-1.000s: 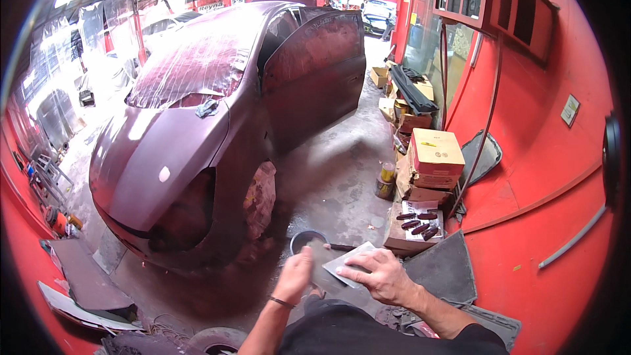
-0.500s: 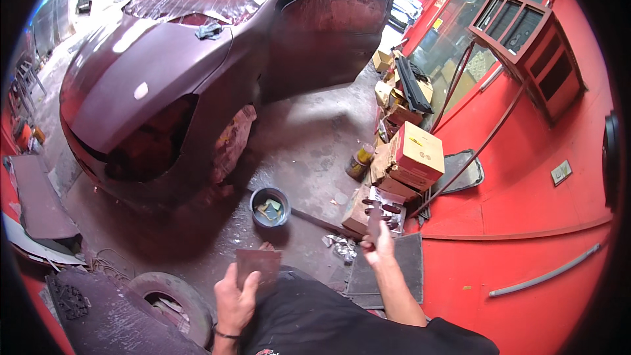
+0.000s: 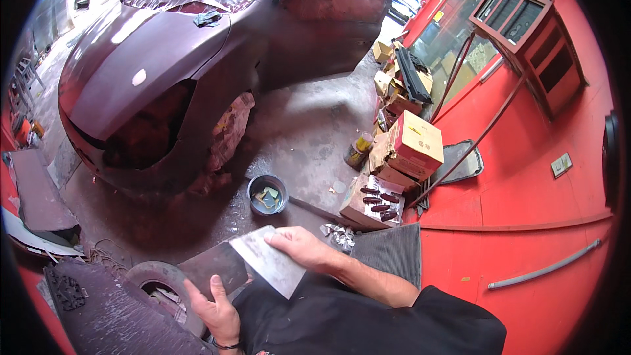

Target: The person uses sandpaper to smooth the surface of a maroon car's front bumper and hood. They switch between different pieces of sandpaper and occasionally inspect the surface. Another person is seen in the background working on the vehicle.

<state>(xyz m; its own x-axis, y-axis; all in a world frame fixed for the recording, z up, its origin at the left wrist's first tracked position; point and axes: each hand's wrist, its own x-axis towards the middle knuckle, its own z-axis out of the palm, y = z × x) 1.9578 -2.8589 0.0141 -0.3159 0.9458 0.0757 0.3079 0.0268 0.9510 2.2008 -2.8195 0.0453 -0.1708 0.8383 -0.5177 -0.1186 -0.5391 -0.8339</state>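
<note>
My right hand (image 3: 296, 246) grips a thin pale grey sheet (image 3: 266, 263) with smudges, perhaps the back of sandpaper, its thumb on top near the upper edge. Below and left of it my left hand (image 3: 217, 312) is open, thumb raised and fingers apart. A dark reddish-brown sheet (image 3: 213, 266) shows between the left hand and the pale sheet. Whether the two sheets are joined, or whether the left fingers touch the dark one, I cannot tell. Both hands are in front of my black shirt, above the floor.
Ahead left stands a dull maroon car (image 3: 151, 72), door open and windscreen covered in plastic. A bucket (image 3: 268, 194) holding sponge-like pieces sits on the floor. Cardboard boxes (image 3: 414, 144), one bearing several dark handle-shaped parts, line the red wall. A tyre (image 3: 164, 283) lies near my left.
My right hand has swung left and inward, and now holds the pale sheet. My left hand has lowered and opened; before, it gripped a brownish sheet.
</note>
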